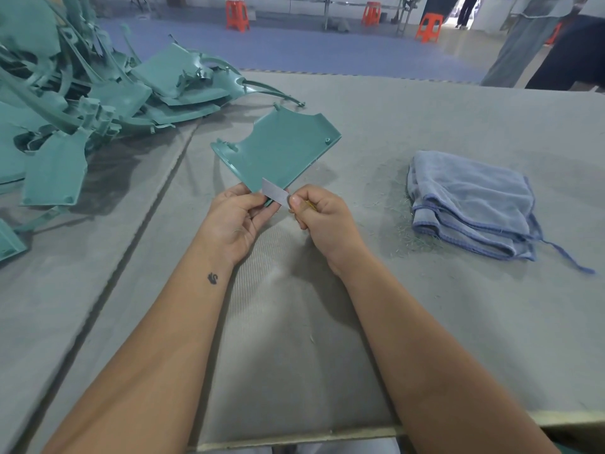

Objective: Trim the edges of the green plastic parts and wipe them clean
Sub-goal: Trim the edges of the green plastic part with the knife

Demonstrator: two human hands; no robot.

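My left hand (237,221) pinches the near corner of a flat green plastic part (278,152), which tilts up and away over the grey table. My right hand (322,219) grips a small blade (275,194) with a yellowish handle, and the blade's flat grey face lies against the part's near edge, just beside my left fingertips. A folded blue cloth (471,204) lies on the table to the right, apart from both hands.
A big heap of green plastic parts (82,93) covers the table's left side. The grey felt table (425,126) has a seam running diagonally at left. Fine shavings lie near the cloth. Orange stools and standing people are beyond the far edge.
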